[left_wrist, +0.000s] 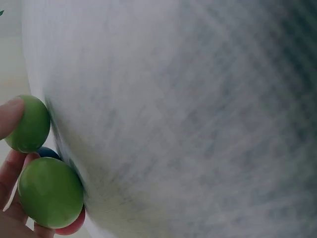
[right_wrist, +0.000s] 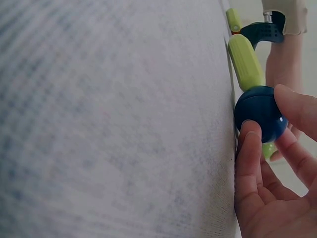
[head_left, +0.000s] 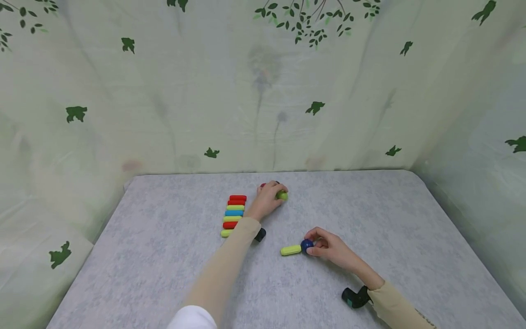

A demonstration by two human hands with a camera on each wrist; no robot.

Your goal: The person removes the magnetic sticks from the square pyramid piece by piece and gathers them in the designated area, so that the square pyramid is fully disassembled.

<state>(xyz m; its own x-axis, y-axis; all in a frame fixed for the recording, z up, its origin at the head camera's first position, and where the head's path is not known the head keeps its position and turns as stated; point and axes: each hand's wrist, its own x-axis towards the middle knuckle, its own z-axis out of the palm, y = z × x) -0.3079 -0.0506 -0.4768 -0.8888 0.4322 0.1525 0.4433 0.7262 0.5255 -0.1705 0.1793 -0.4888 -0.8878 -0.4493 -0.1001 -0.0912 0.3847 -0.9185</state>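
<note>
In the head view my left hand (head_left: 269,197) is at the far part of the table, over a cluster of balls. Its thumb and fingers hold a green ball (left_wrist: 30,124) in the left wrist view. A second green ball (left_wrist: 51,192) sits against the fingers, with a red ball (left_wrist: 73,225) and a blue ball (left_wrist: 48,152) partly hidden behind. Nearer the front, my right hand (head_left: 333,249) pinches a dark blue ball (right_wrist: 260,111) between thumb and fingers. A yellow-green stick (head_left: 291,250) lies on the table, its end against that ball.
Several coloured sticks (head_left: 234,213) in red, yellow-green and blue lie in a column left of my left forearm, which partly covers them. Black wrist devices (head_left: 355,297) hang at both wrists. A leaf-printed curtain (head_left: 263,114) stands behind the grey table (head_left: 144,256).
</note>
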